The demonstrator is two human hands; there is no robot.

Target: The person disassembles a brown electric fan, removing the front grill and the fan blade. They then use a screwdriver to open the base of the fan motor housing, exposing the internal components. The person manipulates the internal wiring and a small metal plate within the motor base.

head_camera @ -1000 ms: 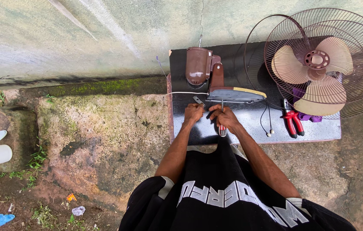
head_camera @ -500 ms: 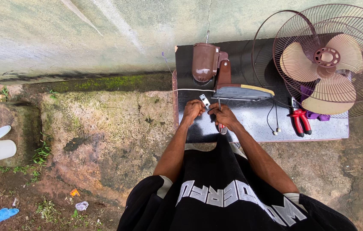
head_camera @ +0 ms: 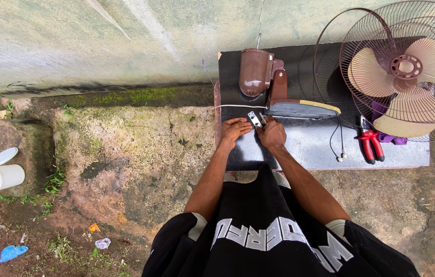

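My left hand (head_camera: 234, 130) and my right hand (head_camera: 272, 134) meet over a dark tabletop (head_camera: 310, 146). Between the fingertips sits a small flat metal piece (head_camera: 254, 119), which both hands pinch or touch. Just beyond it lies a grey fan base panel (head_camera: 302, 109) with a yellow edge. A brown fan motor housing (head_camera: 256, 73) stands behind that. A white cord (head_camera: 233, 106) runs leftward off the tabletop.
A fan guard with beige blades (head_camera: 407, 66) lies at the right of the tabletop. Red-handled pliers (head_camera: 370, 143) and thin black wires (head_camera: 338, 141) rest near it. A white cup with its lid (head_camera: 1, 177) sits on stone at far left. A mossy concrete slab (head_camera: 135, 149) lies beside the tabletop.
My view has shifted, so the tabletop sits further right. My hands have moved up toward the grey panel, and the small metal piece now shows between my fingertips.
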